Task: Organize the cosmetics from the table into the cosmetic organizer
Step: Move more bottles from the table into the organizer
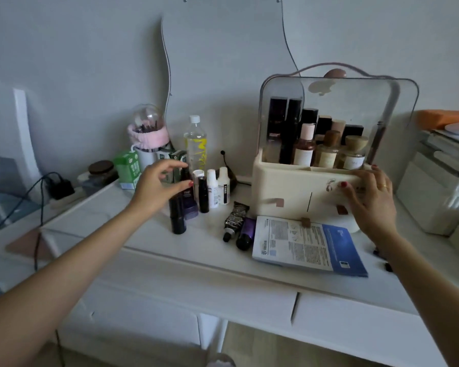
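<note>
A white table (pixel 170 263) fills the lower view. At about 2 o'clock from its middle stands the cream organizer (pixel 297 186), its clear lid (pixel 355 102) raised, with dark tubes and brown-capped bottles (pixel 326 152) upright in its top compartment. A blue-and-white sheet pack (pixel 305 245) lies flat at the organizer's 6 o'clock, touching its base. The right hand (pixel 368 200) rests on the organizer's front upper edge at 3 o'clock of the view, fingers spread and laid flat, gripping nothing. The left hand (pixel 162 184), at about 10 o'clock from the table's middle, hovers with fingers loosely curved and apart, thumb and forefinger open over a cluster of upright cosmetics, holding none that can be seen. That cluster, still on the table at the organizer's 9 o'clock, comprises a black tube (pixel 178 218), a purple jar (pixel 190 205), a slim black stick (pixel 203 194) and two white bottles (pixel 217 188). Between the cluster and the sheet pack lie a patterned tube (pixel 233 221) and a purple tube (pixel 245 234), side by side and touching. Behind the cluster, at 12 o'clock, stands a clear water bottle (pixel 195 143); at its 9 o'clock are a brush cup (pixel 147 144) wrapped in a pink band and a green carton (pixel 129 165).
</note>
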